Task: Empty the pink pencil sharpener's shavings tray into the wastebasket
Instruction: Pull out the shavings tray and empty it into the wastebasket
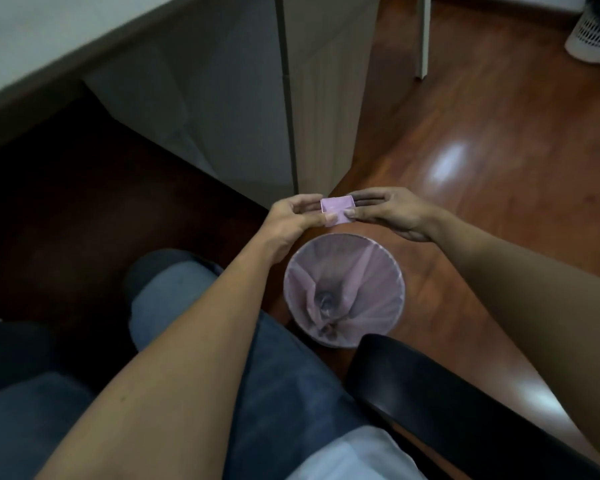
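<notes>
Left hand and right hand both pinch the pink shavings tray with their fingers, above the wastebasket's far rim, on the wood floor.

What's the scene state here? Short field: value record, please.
setting: person seated, view looking down at the floor
held item: pink shavings tray, small, open-topped
left hand: grips the tray's left side
right hand: grips the tray's right side, fingers extended behind it
tray contents: cannot tell, too blurred
wastebasket: round, pinkish liner, on the wood floor beside the person's knee
tray vs wastebasket: held above, near its far rim, apart from it
other: black chair armrest; white perforated bin far right
</notes>
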`<state>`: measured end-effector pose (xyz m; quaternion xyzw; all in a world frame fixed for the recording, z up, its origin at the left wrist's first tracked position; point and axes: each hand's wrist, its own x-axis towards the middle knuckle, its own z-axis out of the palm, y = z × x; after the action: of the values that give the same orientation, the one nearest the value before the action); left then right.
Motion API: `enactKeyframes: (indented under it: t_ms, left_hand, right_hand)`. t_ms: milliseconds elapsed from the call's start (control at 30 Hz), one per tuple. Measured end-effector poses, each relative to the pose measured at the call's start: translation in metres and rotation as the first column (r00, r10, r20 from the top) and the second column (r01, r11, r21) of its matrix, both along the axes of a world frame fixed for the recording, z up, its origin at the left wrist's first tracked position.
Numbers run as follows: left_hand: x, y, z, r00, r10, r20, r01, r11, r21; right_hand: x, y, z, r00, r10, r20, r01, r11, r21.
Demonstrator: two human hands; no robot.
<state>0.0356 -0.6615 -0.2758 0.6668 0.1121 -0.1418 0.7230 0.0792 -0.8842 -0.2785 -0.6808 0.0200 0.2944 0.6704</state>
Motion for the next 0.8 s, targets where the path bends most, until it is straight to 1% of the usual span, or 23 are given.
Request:
enactKeyframes:
  t_ms: [100,167,233,300,400,533,633,700,800]
  left_hand:
    - [-0.005,-0.005,-0.013,0.998,-0.024,-0.064,0.024,1.0,0.001]
    - [-0.01,-0.008,-0.022,0.99,-0.051,-0.135,0.053,0.999,0.01]
    - [-0.013,-0.011,-0.031,0.974,-0.076,-0.216,0.076,0.997,-0.007]
    - [-0.017,-0.013,-0.038,0.96,-0.073,-0.27,0.065,0.997,-0.038]
    - [-0.022,-0.016,-0.047,0.947,-0.035,-0.318,0.022,0.999,-0.045]
    - [-0.021,-0.016,-0.054,0.931,0.027,-0.365,-0.021,1.0,0.018]
    - [-0.018,-0.015,-0.058,0.919,0.035,-0.392,-0.028,0.999,0.024]
    - [-0.017,-0.016,-0.063,0.91,0.063,-0.411,-0.053,0.998,0.035]
    - [-0.014,-0.02,-0.066,0.895,0.108,-0.432,-0.081,0.993,0.08]
  right_hand:
    - [-0.009,-0.005,-0.016,0.999,-0.007,-0.048,0.006,1.0,-0.012]
    - [-0.016,-0.008,-0.026,0.995,-0.009,-0.096,0.007,1.0,-0.013]
    - [-0.025,-0.01,-0.034,0.99,-0.019,-0.14,0.013,0.999,-0.044]
    - [-0.032,-0.01,-0.043,0.984,-0.027,-0.178,0.016,0.998,-0.065]
    - [-0.04,-0.007,-0.049,0.974,-0.018,-0.227,0.004,0.998,-0.062]
    - [-0.044,0.002,-0.052,0.951,-0.047,-0.305,0.043,0.999,-0.018]
    - [-0.04,0.008,-0.05,0.914,-0.06,-0.402,0.072,0.997,0.016]
    - [-0.037,0.013,-0.047,0.884,-0.082,-0.46,0.087,0.996,-0.01]
    - [-0.034,0.021,-0.043,0.854,-0.128,-0.505,0.08,0.99,-0.114]
